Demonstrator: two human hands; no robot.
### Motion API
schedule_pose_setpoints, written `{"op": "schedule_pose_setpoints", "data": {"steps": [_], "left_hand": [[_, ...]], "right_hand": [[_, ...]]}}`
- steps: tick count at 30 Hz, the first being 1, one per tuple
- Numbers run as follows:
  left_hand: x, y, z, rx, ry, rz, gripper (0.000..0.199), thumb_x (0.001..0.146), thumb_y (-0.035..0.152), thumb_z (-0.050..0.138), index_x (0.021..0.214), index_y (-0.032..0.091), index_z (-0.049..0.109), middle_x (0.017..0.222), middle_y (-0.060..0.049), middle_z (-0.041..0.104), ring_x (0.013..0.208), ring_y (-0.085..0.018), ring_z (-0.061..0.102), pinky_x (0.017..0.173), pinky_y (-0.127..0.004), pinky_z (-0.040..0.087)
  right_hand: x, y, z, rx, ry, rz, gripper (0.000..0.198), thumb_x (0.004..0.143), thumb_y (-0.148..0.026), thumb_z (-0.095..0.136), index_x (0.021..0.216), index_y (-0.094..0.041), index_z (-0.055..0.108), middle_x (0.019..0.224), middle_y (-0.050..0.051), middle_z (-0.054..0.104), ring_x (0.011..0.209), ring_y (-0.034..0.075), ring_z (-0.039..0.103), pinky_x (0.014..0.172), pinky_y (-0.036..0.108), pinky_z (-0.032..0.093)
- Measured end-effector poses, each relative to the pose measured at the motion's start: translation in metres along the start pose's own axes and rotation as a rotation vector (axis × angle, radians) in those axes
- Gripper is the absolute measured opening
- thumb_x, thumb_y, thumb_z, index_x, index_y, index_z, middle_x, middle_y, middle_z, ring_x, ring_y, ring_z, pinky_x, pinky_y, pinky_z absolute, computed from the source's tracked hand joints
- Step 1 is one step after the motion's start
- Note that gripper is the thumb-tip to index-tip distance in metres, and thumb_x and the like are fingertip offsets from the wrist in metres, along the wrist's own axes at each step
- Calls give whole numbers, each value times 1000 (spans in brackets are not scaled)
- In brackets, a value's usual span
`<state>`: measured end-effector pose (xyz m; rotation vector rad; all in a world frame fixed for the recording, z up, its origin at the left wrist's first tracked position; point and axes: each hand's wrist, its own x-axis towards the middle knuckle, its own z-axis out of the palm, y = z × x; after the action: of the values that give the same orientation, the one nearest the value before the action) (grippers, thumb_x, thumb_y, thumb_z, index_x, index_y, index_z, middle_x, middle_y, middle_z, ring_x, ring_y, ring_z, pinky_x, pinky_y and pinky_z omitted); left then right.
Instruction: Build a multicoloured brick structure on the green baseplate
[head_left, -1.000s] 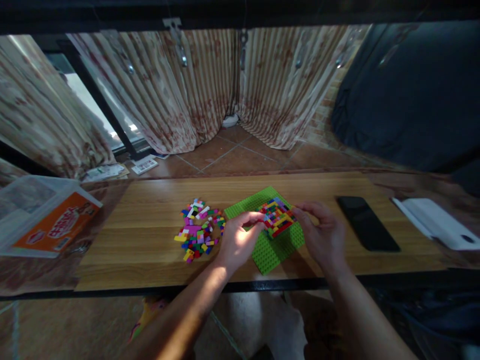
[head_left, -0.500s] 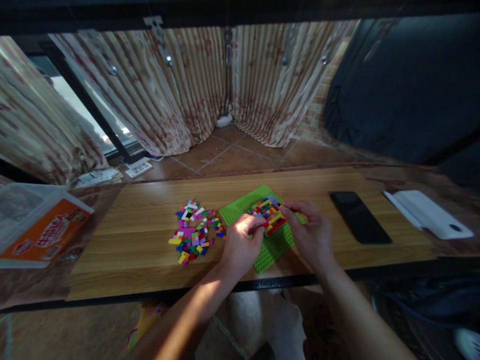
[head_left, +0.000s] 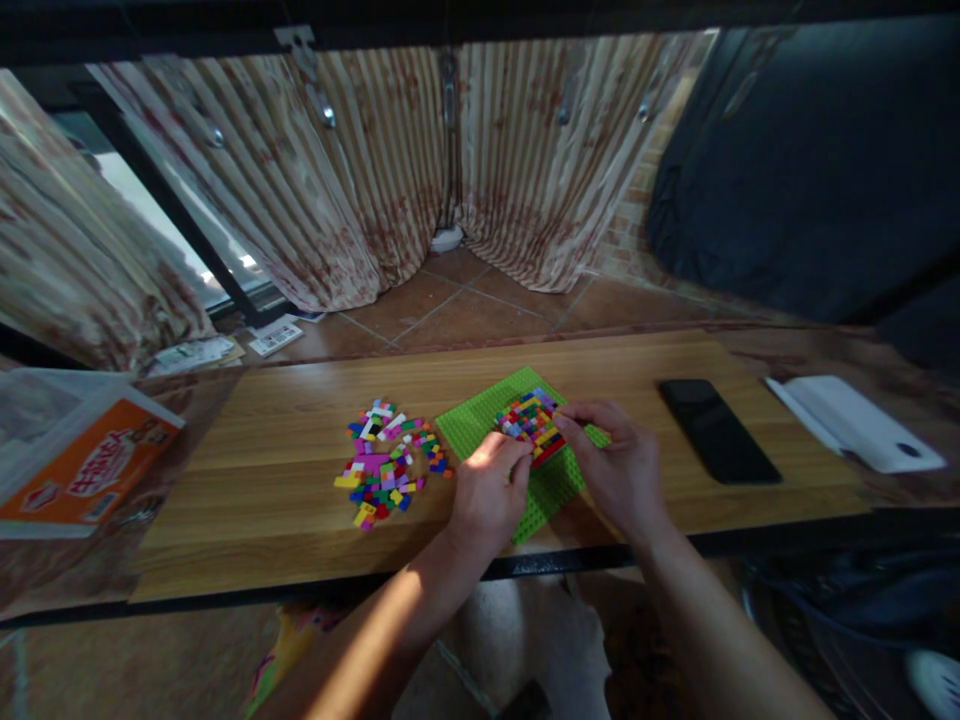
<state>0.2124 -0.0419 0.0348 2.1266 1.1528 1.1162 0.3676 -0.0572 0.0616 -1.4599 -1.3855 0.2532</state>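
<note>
A patch of small multicoloured toy bricks [head_left: 534,418] is fixed on a green studded baseplate [head_left: 474,410], which lies at an angle on the table. My left hand [head_left: 487,490] reaches over the plate's left side, its thumb and fingers closed together at the patch's near-left edge. At the right edge, my right hand [head_left: 622,465] has thumb and index finger pinched close to the bricks. Whatever sits between the fingertips of either hand is too small or hidden to make out. Left of the plate, loose bricks [head_left: 379,463] lie in a spread heap.
A black phone [head_left: 718,430] rests right of the plate on the wooden table [head_left: 247,480]. Beyond it is a white flat case [head_left: 862,420]. At the far left stands a clear plastic tub [head_left: 56,400] with an orange label. Striped curtains [head_left: 375,180] hang behind.
My left hand has shifted slightly to the right along the patch's near edge. The right hand stays pinched at the right edge, and the camera view has moved a little.
</note>
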Motion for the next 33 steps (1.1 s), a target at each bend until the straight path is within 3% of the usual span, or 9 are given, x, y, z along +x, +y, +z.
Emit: {"op": "schedule_pose_setpoints", "data": {"steps": [6, 12, 19, 24, 33], "left_hand": [[-2, -3, -3, 117, -136, 60, 23, 95, 21, 45, 94, 19, 68, 88, -5, 65, 80, -14, 62, 75, -25, 51], [-3, -4, -2, 293, -181, 130, 23, 95, 20, 44, 99, 19, 67, 85, -4, 66, 77, -16, 60, 73, -27, 50], [0, -13, -10, -81, -159, 74, 25, 93, 16, 44, 103, 21, 67, 96, -5, 68, 88, -15, 64, 80, -28, 52], [-2, -8, -12, -182, -119, -23, 22, 89, 15, 49, 106, 18, 63, 101, -6, 70, 95, -17, 65, 87, -31, 52], [-1, -7, -5, -241, -110, -122, 17, 85, 14, 53, 99, 19, 61, 88, -2, 69, 83, -15, 65, 78, -27, 52]], "right_hand": [[0, -2, -2, -22, -83, 29, 15, 85, -32, 61, 82, -21, 70, 85, 4, 70, 80, 18, 65, 74, 33, 51], [-1, 3, 0, -16, -156, -10, 16, 87, -35, 60, 85, -22, 70, 89, 4, 70, 83, 19, 66, 77, 35, 52], [-5, 4, -8, -98, -327, -186, 13, 88, -31, 61, 90, -25, 72, 96, 5, 68, 92, 20, 64, 83, 37, 52], [-6, 6, -10, -143, -420, -272, 11, 88, -29, 62, 89, -26, 72, 100, 5, 67, 95, 22, 61, 84, 41, 50], [-6, 2, -2, -160, -357, -283, 7, 84, -25, 64, 80, -25, 70, 95, 4, 68, 92, 23, 63, 83, 43, 50]]}}
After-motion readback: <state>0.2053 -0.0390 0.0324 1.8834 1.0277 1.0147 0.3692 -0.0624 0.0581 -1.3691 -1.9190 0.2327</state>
